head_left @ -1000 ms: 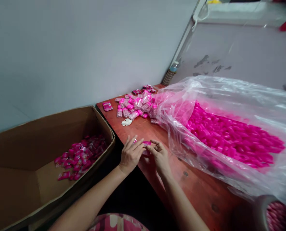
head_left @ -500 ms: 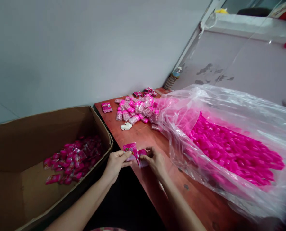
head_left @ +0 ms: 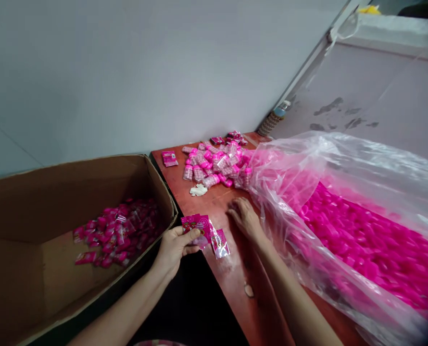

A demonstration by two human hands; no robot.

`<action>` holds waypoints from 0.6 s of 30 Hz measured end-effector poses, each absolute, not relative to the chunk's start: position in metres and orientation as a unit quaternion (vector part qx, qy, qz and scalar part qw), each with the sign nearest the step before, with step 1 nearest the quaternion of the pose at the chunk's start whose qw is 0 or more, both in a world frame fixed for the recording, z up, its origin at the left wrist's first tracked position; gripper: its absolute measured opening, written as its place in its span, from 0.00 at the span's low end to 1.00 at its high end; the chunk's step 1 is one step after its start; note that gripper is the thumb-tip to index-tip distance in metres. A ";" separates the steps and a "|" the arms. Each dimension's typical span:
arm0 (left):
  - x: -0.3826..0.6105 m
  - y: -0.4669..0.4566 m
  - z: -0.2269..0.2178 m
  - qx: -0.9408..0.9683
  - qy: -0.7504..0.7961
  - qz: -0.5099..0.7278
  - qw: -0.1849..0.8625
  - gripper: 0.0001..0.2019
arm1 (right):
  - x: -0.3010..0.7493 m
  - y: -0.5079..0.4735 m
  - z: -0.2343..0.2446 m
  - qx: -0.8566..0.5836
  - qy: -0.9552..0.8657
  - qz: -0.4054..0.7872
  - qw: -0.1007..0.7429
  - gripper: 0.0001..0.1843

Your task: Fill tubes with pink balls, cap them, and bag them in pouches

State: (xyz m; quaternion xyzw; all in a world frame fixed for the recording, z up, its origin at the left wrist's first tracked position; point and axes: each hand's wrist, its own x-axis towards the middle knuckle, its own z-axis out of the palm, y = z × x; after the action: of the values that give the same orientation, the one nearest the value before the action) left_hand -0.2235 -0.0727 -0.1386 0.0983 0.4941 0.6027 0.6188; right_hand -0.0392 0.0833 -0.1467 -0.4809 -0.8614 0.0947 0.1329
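My left hand (head_left: 178,247) pinches several flat pink printed plastic sleeves (head_left: 199,228) between thumb and fingers, just over the table's near edge. One more pink printed sleeve (head_left: 220,243) sits right beside them; whether it touches the held ones I cannot tell. My right hand (head_left: 245,216) is low over the red-brown table (head_left: 232,269), its fingers loosely bent and apart, with nothing seen in them. Beyond it is a heap of small clear bottles with pink caps (head_left: 217,163), filled with pale pink pieces. A crumpled white scrap (head_left: 198,190) lies before the heap.
At left stands an open cardboard box (head_left: 15,206) with many pink-wrapped bottles (head_left: 116,235) inside. A large clear plastic bag (head_left: 329,144) of pink caps (head_left: 372,250) covers the table's right side. A sleeve stack (head_left: 169,158) and a patterned bottle (head_left: 273,117) stand near the wall.
My right hand has let go of a sleeve and moved away toward the bottle heap. My left hand keeps its sleeves. The view has shifted slightly left.
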 end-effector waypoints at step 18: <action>-0.236 -0.101 -0.135 0.202 0.543 0.557 0.595 0.14 | -0.061 -0.024 -0.134 -0.543 -0.751 0.277 0.254 0.13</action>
State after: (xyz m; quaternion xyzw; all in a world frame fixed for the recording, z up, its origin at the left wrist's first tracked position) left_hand -0.2356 -0.1013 -0.1349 0.2021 0.5426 0.5575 0.5949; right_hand -0.0607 -0.0241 -0.1342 -0.5426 -0.7509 0.2773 0.2544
